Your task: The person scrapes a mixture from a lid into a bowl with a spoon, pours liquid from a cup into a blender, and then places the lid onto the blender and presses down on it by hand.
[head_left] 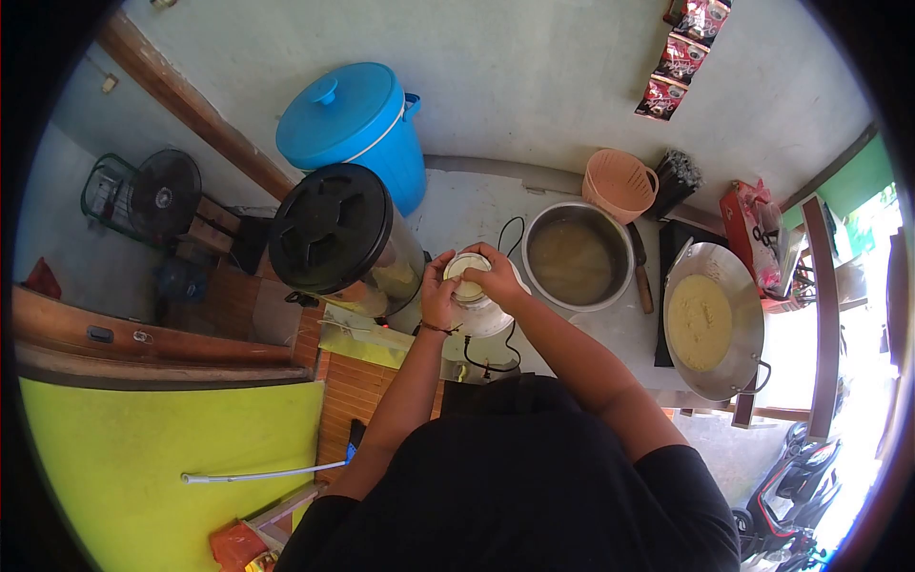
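Both my hands are wrapped round a small round cream-coloured container [467,277] at the middle of the table. My left hand [440,294] grips its left side, with a thin bracelet at the wrist. From the right, my right hand [498,281] holds it, with the thumb reaching over its top. A white round appliance [488,321] with a black cord sits just beneath my hands. Close on the right stands a metal pot [575,255] of cloudy liquid. What the container holds is too small to tell.
A black-lidded clear dispenser [329,229] and a blue lidded bucket [343,114] stand to the left. To the right are a knife [644,286], a pink basket [620,184] and a wok [749,315] with a pale yellow mixture. Sachets [681,59] hang on the wall.
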The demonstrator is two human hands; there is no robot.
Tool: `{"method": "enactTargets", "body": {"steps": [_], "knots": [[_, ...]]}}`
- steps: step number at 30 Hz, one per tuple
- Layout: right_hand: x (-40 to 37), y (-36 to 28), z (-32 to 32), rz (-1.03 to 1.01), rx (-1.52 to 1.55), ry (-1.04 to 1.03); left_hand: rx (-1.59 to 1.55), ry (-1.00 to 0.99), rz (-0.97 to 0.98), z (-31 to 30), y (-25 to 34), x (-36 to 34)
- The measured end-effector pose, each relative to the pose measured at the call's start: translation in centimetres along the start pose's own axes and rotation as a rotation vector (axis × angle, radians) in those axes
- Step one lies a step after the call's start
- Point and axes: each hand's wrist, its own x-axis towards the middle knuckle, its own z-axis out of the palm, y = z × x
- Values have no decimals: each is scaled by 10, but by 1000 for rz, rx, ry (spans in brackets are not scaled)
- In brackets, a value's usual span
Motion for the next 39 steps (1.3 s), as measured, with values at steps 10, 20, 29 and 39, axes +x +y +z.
{"method": "enactTargets", "body": {"steps": [10,20,29,39], "knots": [[-1,0,0,-6,2,8,1,7,-13,2,3,-1],[-3,-3,2,-20,1,10,-12,-17,10,0,2,-1],[-2,2,1,-10,7,10,-37,-12,7,0,1,-1],[-2,1,2,-26,-4,20,-10,-6,2,-2,0,-1]]}}
